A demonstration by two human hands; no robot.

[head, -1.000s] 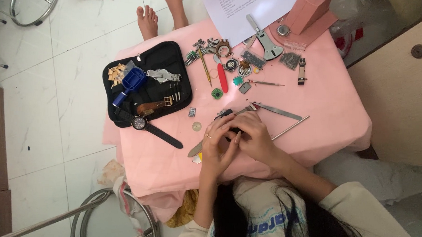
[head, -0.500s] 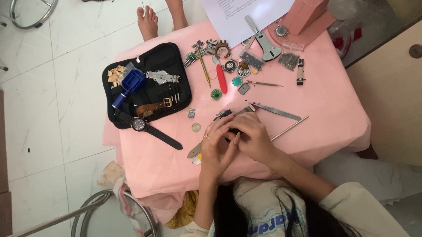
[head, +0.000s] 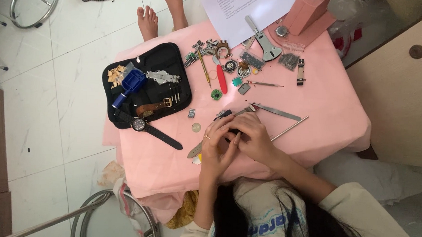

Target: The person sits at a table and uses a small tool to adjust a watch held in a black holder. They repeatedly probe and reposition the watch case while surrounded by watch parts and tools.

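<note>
Small dark watch part (head: 232, 132) at bench (head: 325, 109) centre, pinched between both hands – left hand (head: 218, 145) and right hand (head: 255, 137), fingers closed narrowly around it. Unchanged from a second ago – close work continuing. Black tool case (head: 181, 84) lies at ten o'clock.

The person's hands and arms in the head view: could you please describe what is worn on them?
The left hand is bare apart from a thin ring on one of its fingers. The right hand shows no ring or glove. Both forearms are uncovered near the wrists; a loose cream sleeve covers the right upper arm. No watch or bracelet shows on either wrist.
</note>
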